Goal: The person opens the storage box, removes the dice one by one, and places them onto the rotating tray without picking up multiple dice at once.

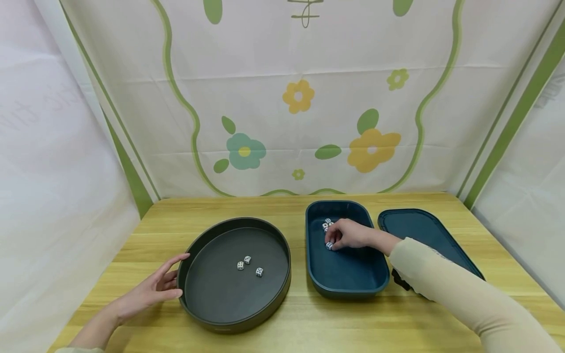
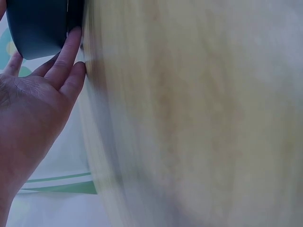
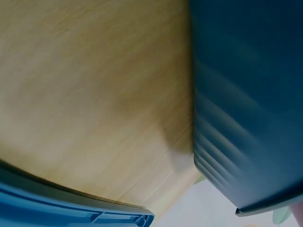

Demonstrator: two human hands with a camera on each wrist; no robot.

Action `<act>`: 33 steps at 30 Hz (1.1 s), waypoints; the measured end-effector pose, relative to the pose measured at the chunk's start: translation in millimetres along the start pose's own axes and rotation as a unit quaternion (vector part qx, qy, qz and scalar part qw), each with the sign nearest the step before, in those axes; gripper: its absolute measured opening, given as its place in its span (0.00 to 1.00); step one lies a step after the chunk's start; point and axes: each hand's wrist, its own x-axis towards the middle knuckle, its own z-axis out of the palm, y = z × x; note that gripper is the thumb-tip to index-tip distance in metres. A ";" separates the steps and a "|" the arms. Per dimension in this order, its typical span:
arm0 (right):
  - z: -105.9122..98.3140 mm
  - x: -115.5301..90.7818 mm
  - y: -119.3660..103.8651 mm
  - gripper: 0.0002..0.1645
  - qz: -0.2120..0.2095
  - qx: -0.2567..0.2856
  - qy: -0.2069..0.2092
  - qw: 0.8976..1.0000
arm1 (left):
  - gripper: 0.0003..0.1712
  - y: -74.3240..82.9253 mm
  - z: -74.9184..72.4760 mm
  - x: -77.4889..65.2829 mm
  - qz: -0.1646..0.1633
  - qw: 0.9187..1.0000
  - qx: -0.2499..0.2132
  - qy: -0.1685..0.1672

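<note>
A round dark pan (image 1: 229, 318) stands on the left with three white dice (image 1: 259, 272) inside. My left hand (image 1: 147, 290) is at its left side, fingertips touching the wall and rim, thumb apart from the fingers. In the left wrist view the same hand (image 2: 35, 101) has extended fingers against the dark pan wall (image 2: 38, 28). My right hand (image 1: 350, 233) reaches into a dark blue rectangular container (image 1: 344, 277) and pinches a die (image 1: 328, 246) near its floor. Several more dice (image 1: 326, 224) lie just beyond those fingers, partly hidden. The right wrist view shows mainly the container's outer wall (image 3: 246, 104).
A dark blue lid (image 1: 415, 228) lies right of the container, partly under the right forearm. Everything stands on a wood-grain table (image 1: 291, 338). A white cloth backdrop (image 1: 265, 59) with printed flowers rises behind, with white cloth on both sides.
</note>
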 end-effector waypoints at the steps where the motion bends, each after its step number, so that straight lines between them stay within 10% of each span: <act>1: 0.1 -0.3 -0.7 0.06 0.000 0.000 0.001 1.000 | 0.43 0.0 -0.1 0.0 -0.001 1.000 0.001 0.000; 16: -14.7 -6.7 -23.1 0.06 0.004 0.016 0.010 1.000 | 0.43 -0.1 -0.2 -0.8 0.014 1.000 -0.008 -0.008; 33: -20.3 15.0 -86.1 0.06 -0.083 0.029 -0.007 0.996 | 0.43 0.3 -0.1 -2.1 0.011 1.000 -0.007 -0.013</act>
